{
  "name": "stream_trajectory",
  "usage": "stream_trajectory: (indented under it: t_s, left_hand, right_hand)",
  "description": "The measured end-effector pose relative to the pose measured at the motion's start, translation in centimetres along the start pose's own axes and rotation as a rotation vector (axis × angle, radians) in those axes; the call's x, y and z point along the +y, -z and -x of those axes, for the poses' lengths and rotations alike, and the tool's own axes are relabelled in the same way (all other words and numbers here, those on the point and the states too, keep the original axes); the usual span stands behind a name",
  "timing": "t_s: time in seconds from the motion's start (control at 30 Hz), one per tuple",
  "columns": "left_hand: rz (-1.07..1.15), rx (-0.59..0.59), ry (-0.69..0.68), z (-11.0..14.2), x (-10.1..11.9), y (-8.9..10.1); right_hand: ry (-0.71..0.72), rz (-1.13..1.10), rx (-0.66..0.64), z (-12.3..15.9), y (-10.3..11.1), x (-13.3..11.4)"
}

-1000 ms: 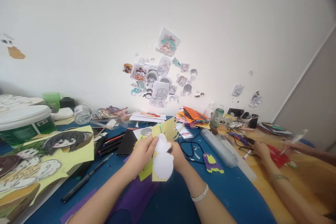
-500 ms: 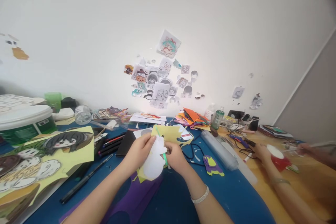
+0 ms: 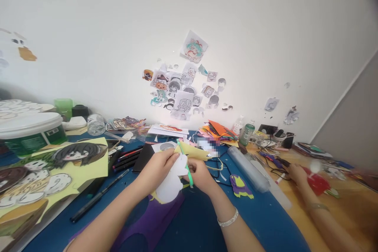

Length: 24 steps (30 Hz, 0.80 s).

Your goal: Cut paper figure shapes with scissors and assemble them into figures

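My left hand [image 3: 162,168] grips a white paper cutout [image 3: 169,184] with a scalloped edge, together with a yellow sheet [image 3: 191,151] behind it. My right hand [image 3: 199,173] is closed around slim green scissors [image 3: 189,175], partly hidden by the fingers. The scissors lie along the right edge of the cutout, where the yellow sheet meets it. Below both hands, purple sheets [image 3: 147,224] with curved cut edges rest on the blue table cover [image 3: 201,220].
Pens [image 3: 126,159] and a yellow sheet with drawn figures [image 3: 94,165] lie left, near a white-lidded tub [image 3: 32,126]. A clear plastic roll [image 3: 249,169] and a purple-yellow cutout [image 3: 240,186] lie right. Another person's hand [image 3: 298,175] works near a red piece [image 3: 319,183].
The green scissors have turned more upright and show more along the cutout's edge. The yellow sheet has shifted and bent at the right. The other person's far hand has left view.
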State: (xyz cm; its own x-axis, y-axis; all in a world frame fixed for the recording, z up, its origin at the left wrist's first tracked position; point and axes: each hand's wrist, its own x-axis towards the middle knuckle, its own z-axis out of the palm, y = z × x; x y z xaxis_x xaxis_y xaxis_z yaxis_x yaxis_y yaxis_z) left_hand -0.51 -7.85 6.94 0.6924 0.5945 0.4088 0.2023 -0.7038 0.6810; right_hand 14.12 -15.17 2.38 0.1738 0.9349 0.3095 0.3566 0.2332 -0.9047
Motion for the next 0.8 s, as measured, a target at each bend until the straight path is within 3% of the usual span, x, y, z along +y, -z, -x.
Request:
stream_trajectory:
  t_s: [0.3,0.8]
  left_hand:
    - [0.066,0.05,-0.004,0.16,0.24,-0.02]
    - [0.063,-0.015,0.004,0.08,-0.09,0.76]
  right_hand:
    - [0.003,-0.029,-0.025,0.12,-0.07,-0.6]
    - [0.051,0.216,0.032,0.18,0.7,-0.1]
